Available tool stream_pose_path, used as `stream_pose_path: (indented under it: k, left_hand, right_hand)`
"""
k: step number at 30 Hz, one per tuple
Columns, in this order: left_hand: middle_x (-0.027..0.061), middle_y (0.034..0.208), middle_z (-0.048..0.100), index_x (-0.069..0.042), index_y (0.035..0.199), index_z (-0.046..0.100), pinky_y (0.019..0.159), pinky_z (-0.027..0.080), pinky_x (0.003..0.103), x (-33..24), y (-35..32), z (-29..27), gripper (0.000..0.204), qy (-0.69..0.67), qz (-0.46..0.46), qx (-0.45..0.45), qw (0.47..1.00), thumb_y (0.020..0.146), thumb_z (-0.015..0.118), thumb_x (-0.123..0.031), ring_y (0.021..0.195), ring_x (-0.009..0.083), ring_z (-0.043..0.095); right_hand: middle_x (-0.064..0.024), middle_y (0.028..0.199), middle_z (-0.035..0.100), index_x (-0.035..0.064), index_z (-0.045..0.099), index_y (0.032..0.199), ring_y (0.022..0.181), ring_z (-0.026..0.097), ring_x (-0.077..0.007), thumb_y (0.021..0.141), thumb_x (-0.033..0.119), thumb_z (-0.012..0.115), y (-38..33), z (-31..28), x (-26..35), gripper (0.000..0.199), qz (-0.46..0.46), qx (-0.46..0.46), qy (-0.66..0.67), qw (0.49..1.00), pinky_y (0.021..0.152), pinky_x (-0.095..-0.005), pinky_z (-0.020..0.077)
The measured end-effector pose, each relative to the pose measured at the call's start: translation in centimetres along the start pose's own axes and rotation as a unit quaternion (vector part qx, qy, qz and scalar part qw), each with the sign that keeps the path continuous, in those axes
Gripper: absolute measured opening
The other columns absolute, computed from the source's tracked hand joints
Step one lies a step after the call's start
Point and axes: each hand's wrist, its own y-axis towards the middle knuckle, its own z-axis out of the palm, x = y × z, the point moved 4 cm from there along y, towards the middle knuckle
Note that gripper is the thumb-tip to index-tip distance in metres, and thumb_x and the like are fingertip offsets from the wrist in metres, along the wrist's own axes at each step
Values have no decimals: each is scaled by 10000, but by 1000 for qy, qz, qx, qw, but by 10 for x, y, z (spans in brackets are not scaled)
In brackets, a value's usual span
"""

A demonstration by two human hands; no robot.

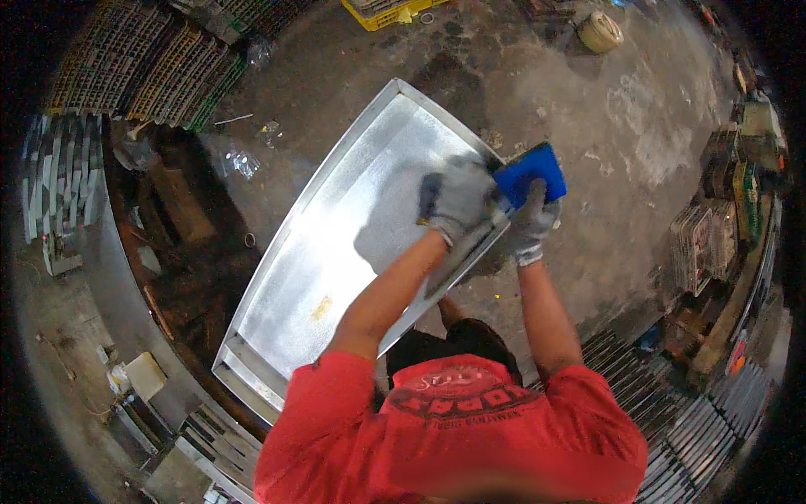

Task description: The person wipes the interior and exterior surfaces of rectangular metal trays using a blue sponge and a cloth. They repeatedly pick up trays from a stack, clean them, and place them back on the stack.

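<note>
A large shiny metal tray [336, 193] with raised rims lies slantwise before me, one long side near my body. My left hand [460, 200], in a grey glove, is inside it by the right end, smeared by motion. A dark blue patch shows beside its fingers; whether that is a held thing or part of the glove I cannot make out. My gloved right hand [534, 223] is closed on a flat blue rectangular piece [541, 168] at the tray's right corner, thumb across its face. A brownish stain [321, 307] marks the tray's floor.
Stacked crates or racks [151, 67] stand at the far left, with metal strips [63, 185] below them. A yellow crate [386, 13] and a pale bucket [599, 32] sit at the far side. Wire racks [701, 244] and metal bars [688, 428] line the right.
</note>
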Motion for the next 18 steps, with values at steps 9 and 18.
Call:
stream_pose_path:
  k: [9, 18]
  left_hand:
    - [139, 938, 739, -150, 913, 782, 798, 555, 485, 108, 9, -36, 165, -171, -84, -92, 977, 865, 676, -267, 889, 329, 709]
    - [119, 961, 758, -111, 913, 779, 829, 525, 506, -36, 1, 22, 158, -106, 0, -81, 991, 831, 688, -211, 998, 338, 695]
  right_hand:
    - [-79, 1051, 725, -14, 693, 1152, 910, 644, -201, 1048, 412, 640, 3, 9, -1, 442, 34, 26, -110, 993, 858, -379, 532]
    - [-18, 989, 721, 25, 704, 1075, 870, 622, -117, 1049, 283, 665, 5, 9, 6, 262, -43, 34, -5, 999, 784, -294, 510]
